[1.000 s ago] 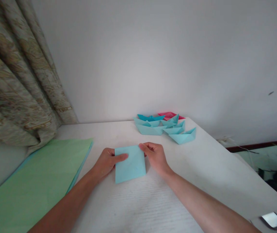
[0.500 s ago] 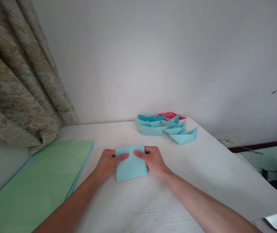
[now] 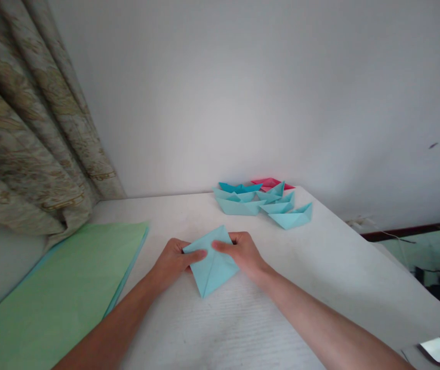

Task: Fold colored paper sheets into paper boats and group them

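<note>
Our left hand (image 3: 171, 259) and right hand (image 3: 246, 253), nearly closed, pinch folded blue paper (image 3: 212, 266); we should press thumbs evenly beside its crease.

At lower centre, a paper piece (image 3: 212, 272) is held between left hand (image 3: 175, 259) and right hand (image 3: 246, 254) over the table (image 3: 320, 277), with boats (image 3: 243, 207) grouped behind, right of centre, near the wall (image 3: 212, 103), sheets (image 3: 65, 277) stacked at lower left below the curtain (image 3: 31, 118), and possibly a phone (image 3: 439, 350) laid at lower right.
</note>
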The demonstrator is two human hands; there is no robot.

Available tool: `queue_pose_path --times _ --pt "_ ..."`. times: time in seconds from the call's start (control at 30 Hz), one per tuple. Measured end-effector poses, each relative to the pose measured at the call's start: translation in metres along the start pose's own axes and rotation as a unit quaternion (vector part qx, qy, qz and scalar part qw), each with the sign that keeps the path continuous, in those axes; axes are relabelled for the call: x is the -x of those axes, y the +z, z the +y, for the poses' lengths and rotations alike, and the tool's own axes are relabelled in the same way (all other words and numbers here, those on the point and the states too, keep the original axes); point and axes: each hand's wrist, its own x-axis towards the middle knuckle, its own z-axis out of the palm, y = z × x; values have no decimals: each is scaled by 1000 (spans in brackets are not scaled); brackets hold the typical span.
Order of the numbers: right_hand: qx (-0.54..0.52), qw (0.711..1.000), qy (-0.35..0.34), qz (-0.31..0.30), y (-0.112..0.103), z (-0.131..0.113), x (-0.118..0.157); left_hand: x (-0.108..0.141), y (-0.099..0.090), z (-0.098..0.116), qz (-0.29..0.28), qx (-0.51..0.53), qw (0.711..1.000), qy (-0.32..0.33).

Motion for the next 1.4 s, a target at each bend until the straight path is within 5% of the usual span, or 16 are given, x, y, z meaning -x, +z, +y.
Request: queue_pose_path --times 0.17,0.33,0.43,0.53,0.63,1.0,1.17,1.4 --pt "36 999 -23 -12 0 0 1 -2 0 0 16 15 1000 1" --pt "35 977 -121 171 -4 1 -9 -5 -1 7 127 174 976 12" --pt "-1 993 -80 82 -2 2 -8 -6 0 10 137 244 960 10" --pt "-27 998 -63 -6 1 4 -5 -4 4 8 73 265 961 6" --pt "-61 996 -70 -9 1 6 -5 -3 6 6 19 246 969 -16" --pt "5 999 -44 -20 -1 7 -1 -1 3 1 -31 139 989 -36" --pt "16 999 -33 -15 -1 6 0 0 7 -2 -1 77 996 -34" --pt "27 998 -48 -26 -1 2 -1 1 2 4 67 120 990 -3"
